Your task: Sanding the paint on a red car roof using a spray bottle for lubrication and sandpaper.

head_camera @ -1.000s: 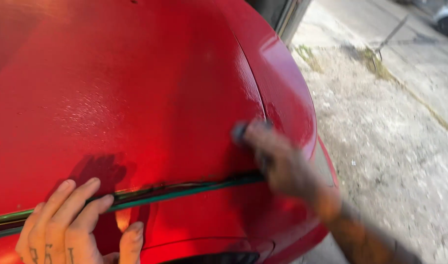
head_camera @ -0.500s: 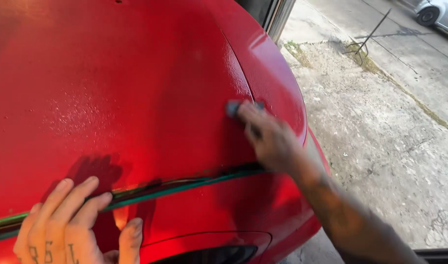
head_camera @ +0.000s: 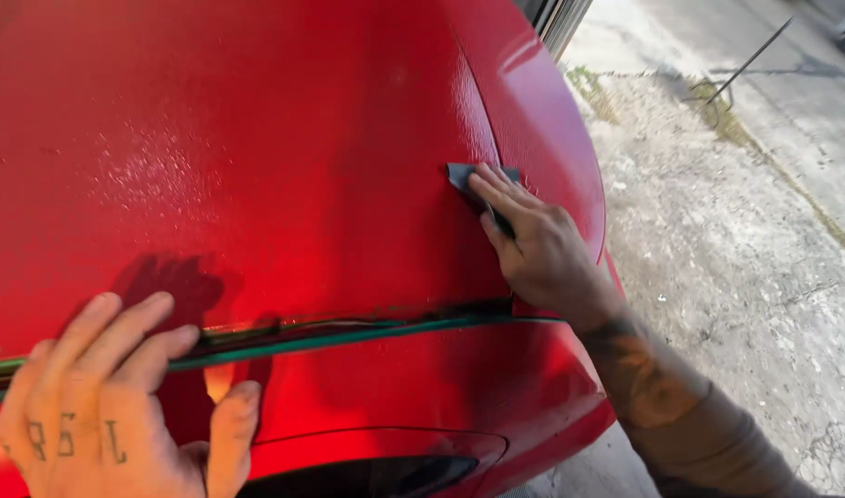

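Right of frame centre, the right hand [head_camera: 542, 254] presses a small dark sanding pad [head_camera: 461, 175] flat onto the red car hood [head_camera: 256, 138], fingers together, pad poking out beyond the fingertips (mostly covered). Lower left, the left hand [head_camera: 109, 415] rests spread across the green-edged seam [head_camera: 367, 330].

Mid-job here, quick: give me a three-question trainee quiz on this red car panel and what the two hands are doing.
1. True or false: the right hand presses a grey pad against the red panel.
2. Where does the left hand rest? A) on the concrete ground B) flat on the panel, fingers over the green-edged seam C) on the pad
3. Fill in: the panel's surface looks ____ with droplets.

Key: 1 true; 2 B; 3 wet
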